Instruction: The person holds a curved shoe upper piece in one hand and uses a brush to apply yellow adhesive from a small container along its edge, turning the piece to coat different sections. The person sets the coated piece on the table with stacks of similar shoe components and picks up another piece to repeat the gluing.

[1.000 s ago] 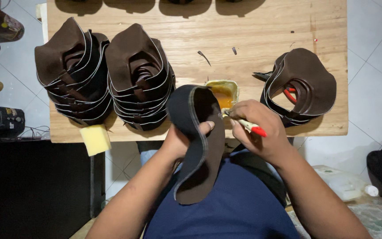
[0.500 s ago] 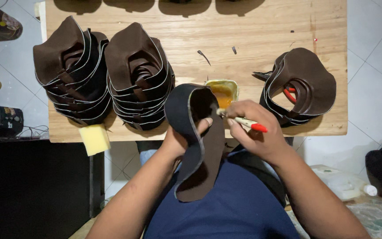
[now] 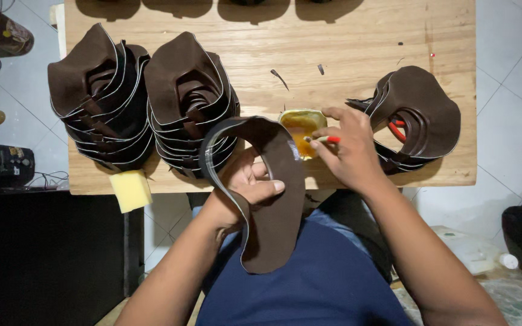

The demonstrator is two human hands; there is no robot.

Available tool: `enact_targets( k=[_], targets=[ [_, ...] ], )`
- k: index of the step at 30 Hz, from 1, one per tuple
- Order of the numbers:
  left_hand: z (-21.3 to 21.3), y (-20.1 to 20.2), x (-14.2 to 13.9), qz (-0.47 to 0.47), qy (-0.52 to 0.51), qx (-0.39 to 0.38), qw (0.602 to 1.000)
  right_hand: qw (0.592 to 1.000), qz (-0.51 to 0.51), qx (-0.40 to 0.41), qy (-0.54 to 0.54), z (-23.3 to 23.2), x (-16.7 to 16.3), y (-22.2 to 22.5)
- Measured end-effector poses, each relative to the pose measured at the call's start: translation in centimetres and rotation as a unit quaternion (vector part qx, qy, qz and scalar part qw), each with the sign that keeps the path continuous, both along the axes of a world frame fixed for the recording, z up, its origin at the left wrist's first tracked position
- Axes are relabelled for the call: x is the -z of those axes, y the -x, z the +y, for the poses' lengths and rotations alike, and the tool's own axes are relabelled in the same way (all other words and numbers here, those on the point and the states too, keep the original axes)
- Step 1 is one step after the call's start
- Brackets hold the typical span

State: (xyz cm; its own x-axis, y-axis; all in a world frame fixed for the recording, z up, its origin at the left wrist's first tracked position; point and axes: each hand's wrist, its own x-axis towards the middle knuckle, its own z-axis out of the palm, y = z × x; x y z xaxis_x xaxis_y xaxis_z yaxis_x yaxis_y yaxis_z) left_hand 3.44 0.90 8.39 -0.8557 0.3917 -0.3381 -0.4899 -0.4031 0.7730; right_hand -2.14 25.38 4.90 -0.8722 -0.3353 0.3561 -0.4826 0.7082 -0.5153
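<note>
Overhead, a wooden table stands on pale tile. Left hand pinches the curved leather piece at six o'clock; right hand, pinching a red-handled brush, has moved up to the glue tin.

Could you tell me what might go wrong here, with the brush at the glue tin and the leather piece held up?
The small yellow tin sits near the table edge, so the right hand dipping the red-handled brush might tip it. Glue could drip onto the navy shirt. The curved brown leather piece, in the left hand in a thumb grip, might sag and smear.
</note>
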Motion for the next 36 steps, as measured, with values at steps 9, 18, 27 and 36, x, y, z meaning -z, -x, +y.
enact_targets(
  k=[9, 18, 27, 36],
  targets=[
    [-0.2, -0.2, 2.3, -0.082, -0.012, -0.122, 0.989, 0.998, 0.065, 0.027, -0.008, 0.1, -1.4, -0.5],
    [1.2, 0.8, 6.4, -0.078, 0.017, -0.124, 0.989, 0.903, -0.245, 0.074, 0.346, 0.8, -1.7, -3.3],
    [2.4, 1.5, 3.2, -0.077, -0.014, -0.098, 0.992, 0.896, -0.211, 0.030, 0.390, 0.1, -0.9, -3.7],
    [2.9, 2.3, 2.9, -0.081, 0.040, -0.093, 0.991, 0.912, -0.170, -0.021, 0.373, 0.2, -0.9, -1.8]
  ],
)
